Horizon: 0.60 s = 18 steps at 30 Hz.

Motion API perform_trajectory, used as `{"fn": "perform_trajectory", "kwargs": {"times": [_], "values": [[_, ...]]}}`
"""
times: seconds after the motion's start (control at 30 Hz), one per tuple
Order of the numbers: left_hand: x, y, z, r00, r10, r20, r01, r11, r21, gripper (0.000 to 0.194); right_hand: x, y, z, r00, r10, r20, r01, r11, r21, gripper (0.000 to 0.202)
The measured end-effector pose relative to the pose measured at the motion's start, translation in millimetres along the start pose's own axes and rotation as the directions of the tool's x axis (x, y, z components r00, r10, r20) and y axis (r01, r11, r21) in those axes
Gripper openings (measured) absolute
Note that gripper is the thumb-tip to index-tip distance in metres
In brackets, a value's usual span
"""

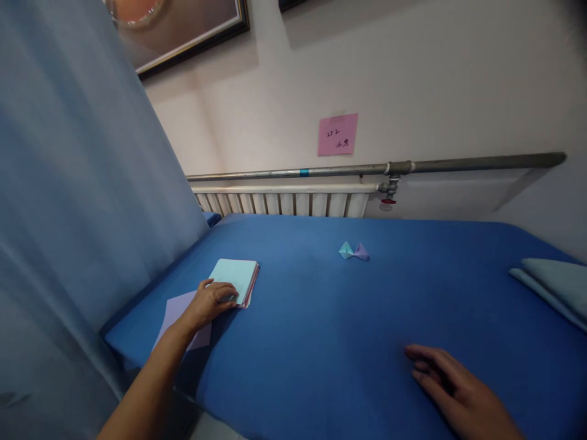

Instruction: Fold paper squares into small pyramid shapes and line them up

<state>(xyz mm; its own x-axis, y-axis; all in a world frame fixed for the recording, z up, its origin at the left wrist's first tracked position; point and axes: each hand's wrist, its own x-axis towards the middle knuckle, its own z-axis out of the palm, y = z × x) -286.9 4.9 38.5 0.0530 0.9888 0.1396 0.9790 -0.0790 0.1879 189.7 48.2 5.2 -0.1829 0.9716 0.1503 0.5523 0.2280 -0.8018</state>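
Observation:
My left hand (214, 300) rests on the lower part of a stack of square paper (235, 274) with a pale mint sheet on top. Its fingers are bent and apart, with the thumb near the stack's front edge. A loose lilac sheet (178, 308) lies partly under my left wrist. Above the bed's right front area is my right hand (458, 385), loosely curled, thumb and forefinger apart and nothing between them. Farther back sit two small folded paper pieces, one mint (346, 250) and one purple (361, 252), touching at their tips.
A blue sheet (312, 330) covers the bed-like surface. A blue curtain (92, 153) hangs at left. Folded grey-green cloth (553, 287) lies at right. Behind are a radiator (284, 201), a pipe (339, 170) with a red-handled valve (388, 201), and a pink note (337, 135).

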Motion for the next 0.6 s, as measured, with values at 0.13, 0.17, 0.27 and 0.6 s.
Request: {"fn": "perform_trajectory", "kwargs": {"times": [0.13, 0.17, 0.27, 0.6], "values": [[1, -2, -1.3, 1.0, -0.002, -0.008, 0.001, 0.998, -0.065, 0.023, -1, -2, 1, 1.0, -0.021, -0.002, 0.021, 1.0, -0.01, 0.027], [1, -2, -1.8, 1.0, -0.007, -0.01, 0.006, 0.996, -0.084, 0.024, 0, -2, 1, 1.0, -0.025, -0.001, 0.025, 1.0, -0.01, 0.027], [2, -1, -3.5, 0.999, -0.044, -0.02, 0.041, 0.989, -0.14, 0.026, -1, -4, 1, 1.0, -0.014, 0.0, 0.014, 1.0, -0.013, 0.028], [3, 12, -13.7, 0.939, -0.334, -0.078, 0.284, 0.885, -0.368, 0.034, -2, 0, -2, 1.0, -0.019, 0.004, 0.019, 1.0, -0.025, 0.028]]}}
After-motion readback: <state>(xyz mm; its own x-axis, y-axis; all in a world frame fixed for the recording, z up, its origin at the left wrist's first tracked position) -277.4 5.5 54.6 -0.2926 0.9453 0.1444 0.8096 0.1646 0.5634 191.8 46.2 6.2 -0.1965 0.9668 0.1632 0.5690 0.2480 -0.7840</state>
